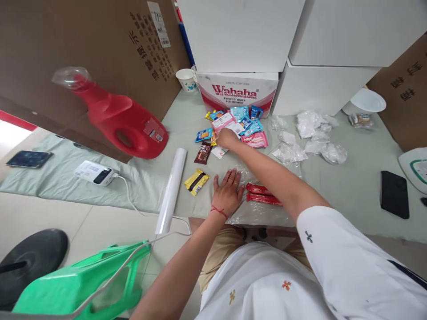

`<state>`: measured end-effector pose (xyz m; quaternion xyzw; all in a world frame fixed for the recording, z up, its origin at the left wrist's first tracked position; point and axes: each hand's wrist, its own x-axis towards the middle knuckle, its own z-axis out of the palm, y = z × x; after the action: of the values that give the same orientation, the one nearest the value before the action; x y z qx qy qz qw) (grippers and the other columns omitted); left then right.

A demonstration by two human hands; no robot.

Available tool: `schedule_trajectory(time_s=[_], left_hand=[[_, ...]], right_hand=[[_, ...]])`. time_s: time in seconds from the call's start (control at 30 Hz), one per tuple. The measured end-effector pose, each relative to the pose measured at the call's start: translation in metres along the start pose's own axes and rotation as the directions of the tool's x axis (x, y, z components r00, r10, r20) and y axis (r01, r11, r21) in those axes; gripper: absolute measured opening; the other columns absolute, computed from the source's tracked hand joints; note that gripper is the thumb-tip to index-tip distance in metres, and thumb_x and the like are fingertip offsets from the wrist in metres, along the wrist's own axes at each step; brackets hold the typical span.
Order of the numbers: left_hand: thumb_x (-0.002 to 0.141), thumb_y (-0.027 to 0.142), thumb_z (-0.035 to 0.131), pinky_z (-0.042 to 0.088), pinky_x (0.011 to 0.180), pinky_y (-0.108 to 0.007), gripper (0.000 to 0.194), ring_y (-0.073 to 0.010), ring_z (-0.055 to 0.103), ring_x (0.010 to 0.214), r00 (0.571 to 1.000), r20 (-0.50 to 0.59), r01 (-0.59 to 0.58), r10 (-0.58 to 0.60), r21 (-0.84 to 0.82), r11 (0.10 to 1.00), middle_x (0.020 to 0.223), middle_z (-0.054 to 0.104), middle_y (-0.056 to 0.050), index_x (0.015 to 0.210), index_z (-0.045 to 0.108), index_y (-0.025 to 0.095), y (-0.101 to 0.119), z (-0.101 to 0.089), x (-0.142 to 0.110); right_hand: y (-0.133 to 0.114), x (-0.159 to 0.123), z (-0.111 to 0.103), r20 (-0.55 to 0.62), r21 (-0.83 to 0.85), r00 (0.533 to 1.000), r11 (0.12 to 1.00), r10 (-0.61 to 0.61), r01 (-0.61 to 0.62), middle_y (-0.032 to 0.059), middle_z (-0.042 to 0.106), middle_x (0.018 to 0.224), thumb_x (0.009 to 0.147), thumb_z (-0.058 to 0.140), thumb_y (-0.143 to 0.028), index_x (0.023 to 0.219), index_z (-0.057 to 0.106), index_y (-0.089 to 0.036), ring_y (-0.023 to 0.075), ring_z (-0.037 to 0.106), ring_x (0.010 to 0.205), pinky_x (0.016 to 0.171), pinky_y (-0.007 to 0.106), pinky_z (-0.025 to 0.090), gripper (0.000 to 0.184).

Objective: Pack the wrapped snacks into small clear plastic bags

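Observation:
My left hand [228, 194] lies flat on the cloth with its fingers spread, holding nothing. Reaching across it, my right hand [228, 139] is at the near edge of a pile of wrapped snacks. Its fingers are curled down and mostly hidden, so what they grip cannot be made out. Around it are a pink-and-white packet [223, 121], a blue packet [203, 135], a pink wafer packet [255, 140] and a brown cocoa packet [203, 153]. A yellow packet [197, 182] sits left of my left hand. Under my right forearm, red snack bars [262, 194] rest on clear plastic film [267, 215].
A Wahaha carton [238, 91] stands behind the pile under white boxes. Crumpled clear bags [293, 149] lie to the right, beyond them a black phone [394, 194]. On the left are a plastic roll [171, 191], a red jug [116, 118] and a cabled power bank [95, 173].

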<state>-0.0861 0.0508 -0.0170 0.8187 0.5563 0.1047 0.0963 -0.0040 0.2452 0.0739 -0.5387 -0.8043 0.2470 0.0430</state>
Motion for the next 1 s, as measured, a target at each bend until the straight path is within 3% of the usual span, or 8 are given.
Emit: schedule_trajectory(time_s=[0.17,0.3,0.43,0.6,0.73,0.83,0.9,1.0], left_hand=[[0.106,0.042,0.032,0.012,0.127,-0.064,0.054,-0.0269,0.036,0.153,1.0,-0.021,-0.01,0.009,-0.007,1.0,0.165,0.04,-0.009,0.155,0.045,0.025,0.0,-0.001,0.0],[0.106,0.042,0.033,0.013,0.127,-0.065,0.053,-0.0292,0.038,0.152,0.999,-0.032,-0.009,0.008,-0.009,1.0,0.161,0.047,-0.01,0.154,0.049,0.025,0.001,0.0,-0.001],[0.105,0.041,0.034,0.011,0.127,-0.064,0.054,-0.0274,0.037,0.153,1.0,-0.027,-0.011,0.011,-0.003,1.0,0.163,0.042,-0.01,0.155,0.046,0.026,0.0,0.002,0.0],[0.106,0.042,0.029,0.013,0.127,-0.063,0.056,-0.0253,0.036,0.154,1.0,-0.018,-0.016,0.016,0.031,0.999,0.165,0.039,-0.01,0.157,0.043,0.024,0.001,0.001,0.0],[0.106,0.042,0.026,0.016,0.127,-0.062,0.057,-0.0257,0.038,0.153,1.0,-0.019,-0.013,0.014,0.034,0.999,0.164,0.04,-0.011,0.158,0.041,0.024,0.0,-0.001,0.0],[0.106,0.042,0.025,0.02,0.126,-0.06,0.057,-0.0255,0.038,0.153,1.0,-0.026,0.005,-0.005,-0.014,1.0,0.165,0.039,-0.012,0.159,0.038,0.024,-0.006,0.0,0.001],[0.106,0.041,0.024,0.025,0.125,-0.059,0.057,-0.0262,0.038,0.153,0.998,-0.049,0.025,-0.028,-0.068,0.997,0.164,0.041,-0.012,0.158,0.039,0.022,-0.012,0.0,0.002],[0.105,0.038,0.028,0.033,0.123,-0.055,0.054,-0.0283,0.038,0.152,0.987,-0.152,0.032,-0.047,-0.101,0.994,0.157,0.05,-0.016,0.149,0.051,0.016,-0.019,-0.01,0.002]], right_hand=[[0.045,-0.097,-0.023,0.025,0.159,0.984,0.972,-0.177,0.171,0.008,0.073,0.105,0.098,0.054,-0.02,0.099,0.068,-0.011,0.0147,0.062,0.091,0.083,0.023,0.047,0.017],[0.084,-0.193,-0.029,0.098,0.365,0.947,0.896,-0.305,0.251,0.0084,0.071,0.119,0.103,0.048,-0.037,0.098,0.066,-0.017,0.0122,0.061,0.073,0.075,0.027,0.05,0.028],[0.111,-0.249,-0.017,0.154,0.483,0.925,0.843,-0.346,0.235,0.011,0.07,0.119,0.103,0.047,-0.046,0.094,0.068,-0.018,0.0176,0.065,0.092,0.086,0.031,0.05,0.036],[0.136,-0.259,-0.004,0.209,0.575,0.929,0.807,-0.306,0.136,0.0126,0.068,0.127,0.102,0.05,-0.052,0.104,0.071,-0.017,0.0156,0.063,0.086,0.072,0.026,0.051,0.041],[0.149,-0.253,-0.004,0.242,0.527,0.899,0.827,-0.365,0.193,0.0111,0.072,0.118,0.099,0.057,-0.051,0.102,0.075,-0.017,0.0181,0.067,0.096,0.087,0.03,0.05,0.039],[0.155,-0.249,-0.01,0.143,0.41,0.934,0.878,-0.328,0.246,0.0099,0.073,0.112,0.096,0.06,-0.047,0.104,0.075,-0.018,0.02,0.068,0.101,0.092,0.03,0.048,0.034],[0.158,-0.244,-0.013,0.015,0.276,0.981,0.944,-0.191,0.18,0.0092,0.074,0.107,0.098,0.057,-0.041,0.106,0.075,-0.017,0.0199,0.068,0.096,0.088,0.029,0.048,0.031],[0.157,-0.227,-0.013,-0.12,0.059,0.992,0.997,-0.034,0.041,0.0097,0.073,0.11,0.099,0.051,-0.027,0.109,0.073,-0.016,0.0215,0.067,0.1,0.089,0.03,0.046,0.027]])
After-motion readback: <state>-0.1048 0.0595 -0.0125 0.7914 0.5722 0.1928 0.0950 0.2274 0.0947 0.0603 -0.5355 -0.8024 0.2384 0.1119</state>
